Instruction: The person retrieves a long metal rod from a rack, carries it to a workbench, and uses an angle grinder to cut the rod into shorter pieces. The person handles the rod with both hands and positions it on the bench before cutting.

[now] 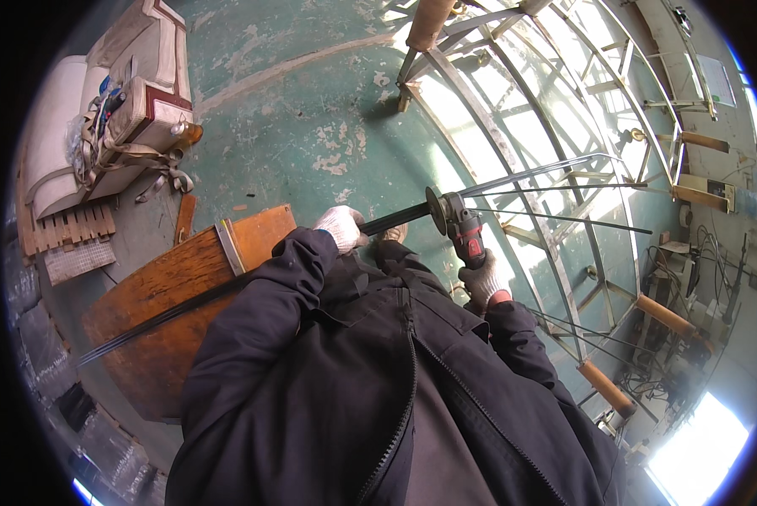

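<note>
My right hand (485, 282), in a white glove, is wrapped round the body of a black and red angle grinder (463, 226). The grinder's round disc (437, 211) stands upright at the dark metal bars (395, 218); whether it touches them I cannot tell. Left of the disc, my gloved left hand (341, 228) is closed on these long thin bars, its fingertips partly hidden. The bars run from the wooden bench (163, 295) at left, past my body, and stick out to the right of the disc. One shoe (393, 236) shows below the bars.
A large metal frame (513, 160) with curved rails and tan round legs fills the right side. A pale sofa (58, 126) with straps and small items stands far left on wooden slats. Cables and equipment (682, 278) line the right wall. The green floor (286, 126) is worn.
</note>
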### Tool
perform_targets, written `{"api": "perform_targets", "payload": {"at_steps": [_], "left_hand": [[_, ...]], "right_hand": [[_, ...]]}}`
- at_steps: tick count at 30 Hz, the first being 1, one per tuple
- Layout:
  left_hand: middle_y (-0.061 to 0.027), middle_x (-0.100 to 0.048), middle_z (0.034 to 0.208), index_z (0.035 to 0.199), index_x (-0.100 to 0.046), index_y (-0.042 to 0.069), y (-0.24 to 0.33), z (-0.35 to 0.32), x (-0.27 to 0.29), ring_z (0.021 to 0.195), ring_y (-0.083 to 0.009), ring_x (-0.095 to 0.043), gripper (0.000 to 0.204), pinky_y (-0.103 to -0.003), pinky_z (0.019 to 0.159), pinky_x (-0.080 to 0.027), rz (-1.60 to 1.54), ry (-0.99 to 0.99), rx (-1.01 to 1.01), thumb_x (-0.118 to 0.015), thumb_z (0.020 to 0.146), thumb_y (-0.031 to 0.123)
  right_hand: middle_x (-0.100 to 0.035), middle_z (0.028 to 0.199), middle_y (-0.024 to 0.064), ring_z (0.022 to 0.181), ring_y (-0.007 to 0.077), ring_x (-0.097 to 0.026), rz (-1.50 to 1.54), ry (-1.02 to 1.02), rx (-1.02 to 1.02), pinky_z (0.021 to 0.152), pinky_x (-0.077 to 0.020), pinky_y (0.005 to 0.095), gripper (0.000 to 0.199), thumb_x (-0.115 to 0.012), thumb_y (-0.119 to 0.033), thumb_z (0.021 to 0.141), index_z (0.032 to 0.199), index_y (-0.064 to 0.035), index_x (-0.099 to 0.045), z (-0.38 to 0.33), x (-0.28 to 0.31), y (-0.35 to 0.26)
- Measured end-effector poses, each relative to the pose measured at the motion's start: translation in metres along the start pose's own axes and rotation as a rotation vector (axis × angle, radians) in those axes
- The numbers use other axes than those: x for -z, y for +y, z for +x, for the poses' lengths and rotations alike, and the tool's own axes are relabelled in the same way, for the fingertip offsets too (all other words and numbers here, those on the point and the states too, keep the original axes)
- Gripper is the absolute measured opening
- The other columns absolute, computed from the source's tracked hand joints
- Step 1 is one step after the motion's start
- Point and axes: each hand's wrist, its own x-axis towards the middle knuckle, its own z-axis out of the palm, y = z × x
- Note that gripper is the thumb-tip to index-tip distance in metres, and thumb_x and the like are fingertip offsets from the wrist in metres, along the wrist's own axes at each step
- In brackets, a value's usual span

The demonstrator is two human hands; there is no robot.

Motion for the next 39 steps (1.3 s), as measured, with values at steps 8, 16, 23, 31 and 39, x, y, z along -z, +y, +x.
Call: {"api": "perform_targets", "payload": {"at_steps": [8, 16, 23, 31, 39], "left_hand": [[-0.0209, -0.083, 0.098, 0.126, -0.082, 0.000, 0.000, 0.001, -0.002, 0.090, -0.0332, -0.082, 0.046, -0.044, 0.087, -0.063, 0.053, 0.011, 0.009, -0.087, 0.087, 0.024], [-0.0200, -0.083, 0.094, 0.123, -0.082, -0.001, 0.000, 0.001, -0.001, 0.084, -0.0306, -0.081, 0.045, -0.043, 0.082, -0.063, 0.061, 0.025, -0.019, -0.084, 0.085, 0.024], [-0.0209, -0.083, 0.097, 0.123, -0.083, 0.001, 0.000, 0.000, -0.001, 0.091, -0.0343, -0.082, 0.046, -0.045, 0.088, -0.063, 0.056, 0.008, 0.012, -0.086, 0.085, 0.026], [-0.0212, -0.082, 0.100, 0.122, -0.083, 0.000, -0.003, 0.002, -0.004, 0.092, -0.0336, -0.080, 0.045, -0.044, 0.086, -0.062, 0.075, 0.031, -0.029, -0.084, 0.084, 0.025], [-0.0218, -0.083, 0.107, 0.124, -0.083, 0.002, -0.001, 0.004, -0.001, 0.102, -0.0367, -0.081, 0.047, -0.045, 0.093, -0.063, 0.064, 0.022, 0.001, -0.086, 0.084, 0.028]], "right_hand": [[-0.075, 0.094, 0.0162, 0.085, 0.0292, -0.075, -0.006, -0.015, -0.031, 0.080, -0.0600, 0.0428, 0.045, -0.084, -0.019, 0.079, 0.115, 0.0019, -0.066, 0.001, 0.000, 0.002], [-0.077, 0.099, 0.0183, 0.091, 0.0310, -0.076, -0.049, -0.002, -0.029, 0.085, -0.0599, 0.0431, 0.046, -0.084, -0.020, 0.079, 0.116, 0.0019, -0.067, 0.002, -0.001, 0.007], [-0.077, 0.099, 0.0190, 0.092, 0.0315, -0.077, -0.008, -0.015, -0.029, 0.087, -0.0603, 0.0426, 0.048, -0.084, -0.021, 0.079, 0.118, 0.0020, -0.067, 0.003, -0.004, 0.011], [-0.077, 0.097, 0.0179, 0.087, 0.0299, -0.077, -0.064, 0.004, -0.051, 0.082, -0.0608, 0.0424, 0.047, -0.084, -0.020, 0.079, 0.117, 0.0013, -0.067, -0.001, -0.001, -0.001], [-0.077, 0.097, 0.0172, 0.086, 0.0287, -0.076, -0.030, -0.006, -0.036, 0.082, -0.0605, 0.0415, 0.046, -0.084, -0.019, 0.079, 0.117, 0.0016, -0.067, -0.004, 0.002, -0.001]]}}
